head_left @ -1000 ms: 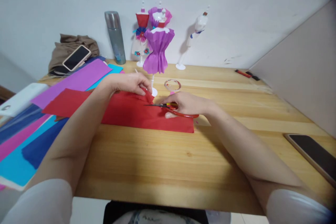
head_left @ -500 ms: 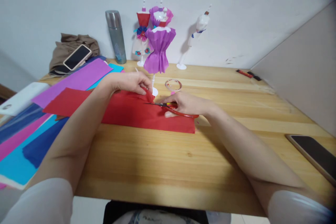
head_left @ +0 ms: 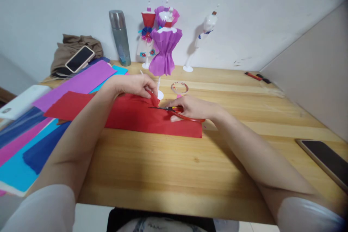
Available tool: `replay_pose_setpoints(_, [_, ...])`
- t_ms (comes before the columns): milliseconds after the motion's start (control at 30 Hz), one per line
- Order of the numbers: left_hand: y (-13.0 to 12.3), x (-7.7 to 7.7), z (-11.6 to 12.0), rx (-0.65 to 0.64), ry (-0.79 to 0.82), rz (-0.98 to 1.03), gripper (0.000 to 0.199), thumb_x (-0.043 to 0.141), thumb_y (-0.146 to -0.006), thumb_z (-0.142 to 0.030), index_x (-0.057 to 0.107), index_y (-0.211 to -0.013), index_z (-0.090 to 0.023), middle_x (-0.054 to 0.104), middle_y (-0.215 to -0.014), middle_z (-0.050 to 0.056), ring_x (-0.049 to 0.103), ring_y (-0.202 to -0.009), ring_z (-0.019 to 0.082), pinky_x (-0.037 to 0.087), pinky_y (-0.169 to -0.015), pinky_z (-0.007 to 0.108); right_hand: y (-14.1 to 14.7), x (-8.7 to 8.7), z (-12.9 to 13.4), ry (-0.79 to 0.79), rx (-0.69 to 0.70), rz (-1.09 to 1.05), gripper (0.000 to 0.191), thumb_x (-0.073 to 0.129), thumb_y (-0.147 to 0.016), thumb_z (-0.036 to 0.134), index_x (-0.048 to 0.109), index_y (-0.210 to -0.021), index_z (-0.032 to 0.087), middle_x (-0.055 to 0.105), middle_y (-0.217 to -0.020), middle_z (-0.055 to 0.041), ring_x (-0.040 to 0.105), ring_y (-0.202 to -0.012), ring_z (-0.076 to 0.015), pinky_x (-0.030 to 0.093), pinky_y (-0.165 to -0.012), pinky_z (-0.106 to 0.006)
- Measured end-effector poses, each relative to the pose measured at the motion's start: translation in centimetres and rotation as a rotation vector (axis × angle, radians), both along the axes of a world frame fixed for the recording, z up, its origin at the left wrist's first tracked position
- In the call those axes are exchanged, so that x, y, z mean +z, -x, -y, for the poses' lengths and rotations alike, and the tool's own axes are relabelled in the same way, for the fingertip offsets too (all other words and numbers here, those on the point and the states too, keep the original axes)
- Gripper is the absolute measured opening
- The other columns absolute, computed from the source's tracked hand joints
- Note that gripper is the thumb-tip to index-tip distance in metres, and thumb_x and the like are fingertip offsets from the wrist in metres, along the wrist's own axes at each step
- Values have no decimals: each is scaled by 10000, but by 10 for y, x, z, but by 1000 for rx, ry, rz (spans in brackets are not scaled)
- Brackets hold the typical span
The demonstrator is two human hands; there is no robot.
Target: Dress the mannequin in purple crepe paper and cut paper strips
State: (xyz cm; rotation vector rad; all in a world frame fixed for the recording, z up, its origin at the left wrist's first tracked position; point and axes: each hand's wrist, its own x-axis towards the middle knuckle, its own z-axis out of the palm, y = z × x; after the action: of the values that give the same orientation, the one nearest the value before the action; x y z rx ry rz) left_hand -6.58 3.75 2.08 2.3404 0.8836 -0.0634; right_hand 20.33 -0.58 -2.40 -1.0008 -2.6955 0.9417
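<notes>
Right hand [head_left: 195,107] unmoved — scissors [head_left: 187,118] at red sheet [head_left: 133,116]

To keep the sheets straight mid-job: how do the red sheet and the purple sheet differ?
The red sheet is bunched near its far edge in the left hand; the purple sheet looks flat, held by neither hand. The scissors in the right hand point across the red sheet, not the purple sheet. Both look thin and long.

Wooden table [head_left: 195,174] bears red sheet [head_left: 152,125] near centre, dark-screened phone [head_left: 327,159] at right, grey flask [head_left: 121,41] and small dress forms [head_left: 165,52] standing toward rear.
</notes>
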Motion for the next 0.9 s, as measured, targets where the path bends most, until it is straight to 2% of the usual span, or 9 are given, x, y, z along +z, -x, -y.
replay_pose_setpoints(133, [0, 2, 0, -1, 24, 9, 284, 614, -940, -227, 820, -1135, -200, 819, -1150, 24, 694, -1127, 194, 483, -1021, 255, 0, 1, -1, 62, 21, 7, 475, 741, -902, 613, 807, -1058, 170, 744, -840, -59, 620, -769, -222, 442, -713, -329])
replay_pose_setpoints(267, [1, 2, -1, -41, 27, -12, 318, 637, -958, -279, 810, -1218, -217, 824, -1136, 17, 682, -1139, 196, 477, -1036, 269, 0, -1, -3, 85, 50, -23, 576, 694, -885, 728, 788, -969, 166, 710, -823, -57, 589, -759, -206, 417, -706, -323])
replay_pose_setpoints(400, [1, 3, -1, -45, 36, -27, 336, 634, -965, -295, 811, -1244, -233, 824, -1134, 17, 675, -1153, 196, 468, -1047, 269, -1, -4, -6, 85, 64, -53, 570, 676, -882, 738, 784, -904, 179, 706, -812, -43, 586, -740, -193, 413, -707, -318])
replay_pose_setpoints(533, [0, 4, 1, -17, 47, 8, 284, 623, -957, -266, 830, -1144, -212, 830, -1137, 37, 690, -1121, 200, 486, -1007, 262, -1, -3, -7, 107, 53, -35, 487, 715, -868, 679, 784, -875, 197, 722, -811, -33, 627, -753, -208, 432, -708, -318])
replay_pose_setpoints(733, [-3, 7, 3, 2, 53, -18, 243, 616, -955, -193, 812, -1100, -187, 832, -1142, 42, 702, -1081, 184, 493, -978, 238, -2, -1, -5, 67, 63, 4, 563, 692, -886, 718, 805, -1003, 179, 764, -889, -62, 652, -784, -219, 442, -720, -321])
replay_pose_setpoints(900, [-4, 4, 1, -40, 16, -46, 276, 627, -935, -221, 824, -1127, -206, 825, -1137, 35, 696, -1074, 201, 503, -970, 262, 0, -1, -3, -40, 48, 82, 497, 744, -911, 617, 821, -1128, 177, 813, -971, -85, 674, -776, -211, 462, -708, -309])
